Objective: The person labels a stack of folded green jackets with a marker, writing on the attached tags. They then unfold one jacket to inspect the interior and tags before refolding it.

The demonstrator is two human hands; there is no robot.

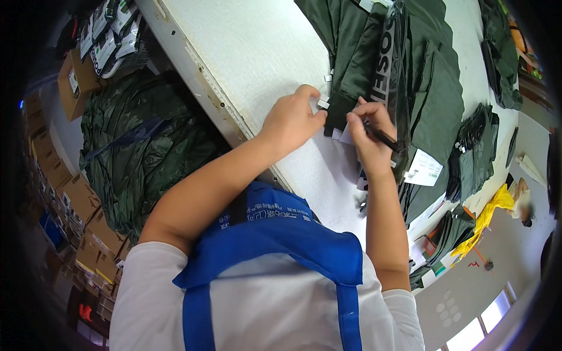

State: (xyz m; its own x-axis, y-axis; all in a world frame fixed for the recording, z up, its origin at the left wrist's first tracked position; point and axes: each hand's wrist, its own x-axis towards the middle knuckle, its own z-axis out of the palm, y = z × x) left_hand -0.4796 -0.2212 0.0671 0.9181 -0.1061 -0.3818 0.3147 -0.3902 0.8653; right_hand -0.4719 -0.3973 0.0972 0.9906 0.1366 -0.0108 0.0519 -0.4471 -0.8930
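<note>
My left hand (295, 118) is at the edge of a stack of dark green garments (358, 69), its fingers curled around a small white label (322, 104). To its right, my right hand (374, 140) is closed on a slim black pen-like tool (381, 137); whether it is a pen or a cutting tool I cannot tell. A white slip (346, 136) shows beside the right thumb. Beyond that hand, a clear plastic bag with a dark strip and pale lettering (386, 58) lies over the garments. A larger white printed tag (424, 168) rests on the green cloth beside my right wrist.
The white table (252, 52) has a worn metal edge (202, 73) on the left. Below it sits a large bundle of dark green garments (146, 152). Cardboard boxes (88, 199) stand at far left. More folded dark garments (477, 146) and a yellow cloth (489, 216) are on the right.
</note>
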